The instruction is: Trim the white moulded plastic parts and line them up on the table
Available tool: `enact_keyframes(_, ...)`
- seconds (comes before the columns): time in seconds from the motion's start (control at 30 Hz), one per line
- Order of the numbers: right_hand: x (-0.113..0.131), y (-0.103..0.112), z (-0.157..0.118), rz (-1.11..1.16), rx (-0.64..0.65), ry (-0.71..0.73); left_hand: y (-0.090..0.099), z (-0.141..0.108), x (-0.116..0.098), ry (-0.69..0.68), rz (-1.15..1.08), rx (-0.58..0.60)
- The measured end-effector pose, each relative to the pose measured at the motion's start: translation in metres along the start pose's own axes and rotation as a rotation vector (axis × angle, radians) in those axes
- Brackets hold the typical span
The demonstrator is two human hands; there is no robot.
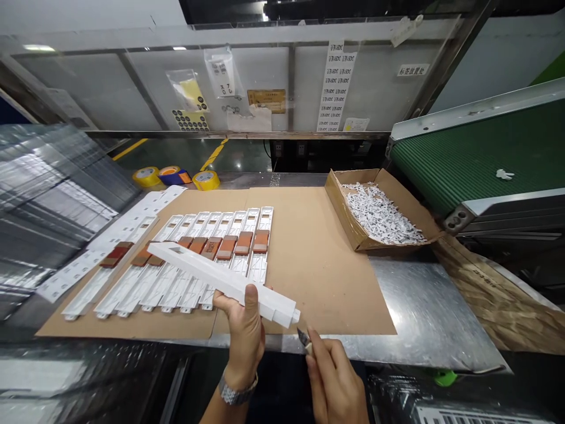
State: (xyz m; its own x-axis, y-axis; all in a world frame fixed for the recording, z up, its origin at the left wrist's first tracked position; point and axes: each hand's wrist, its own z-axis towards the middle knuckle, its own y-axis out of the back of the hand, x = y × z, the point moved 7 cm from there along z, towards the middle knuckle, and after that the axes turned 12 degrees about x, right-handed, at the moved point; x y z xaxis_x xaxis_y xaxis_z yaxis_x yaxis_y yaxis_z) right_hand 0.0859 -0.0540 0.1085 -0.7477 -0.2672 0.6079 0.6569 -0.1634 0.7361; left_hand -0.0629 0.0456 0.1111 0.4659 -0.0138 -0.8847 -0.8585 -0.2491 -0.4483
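**Left fingers** (225,304): wrapping closed around a white moulded plastic bar (220,277), thumb pressing on top.
**Right fingers** (315,353): pinching a small craft knife (302,337), its blade just beside the bar's near end.
**Bar position**: resting in the left hand (242,338), lower centre, angled across the cardboard sheet (318,277).
**Handling note**: the blade is best kept pointing away from the left thumb, with the bar held steady.
**Centre left**: white plastic bars (212,277) with orange-brown pads are lying side by side.
**Right of sheet**: a cardboard box (342,206) is holding white scraps (375,212).
**Upper left**: tape rolls (146,176) are sitting beyond the sheet.
**Far right**: a green conveyor belt (477,153) is slanting upward.
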Motion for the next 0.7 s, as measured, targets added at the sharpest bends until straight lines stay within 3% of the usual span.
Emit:
enact_keyframes(0.23, 0.0072, -0.0038, 0.0035, -0.183, 0.002, 0.009, 0.0036, 0.0018, -0.0018, -0.029, 0.076, -0.038)
enact_keyframes(0.7, 0.0033, -0.0076, 0.0017, -0.238, 0.010, -0.002, 0.0041, 0.0036, 0.0026, -0.069, 0.117, -0.065)
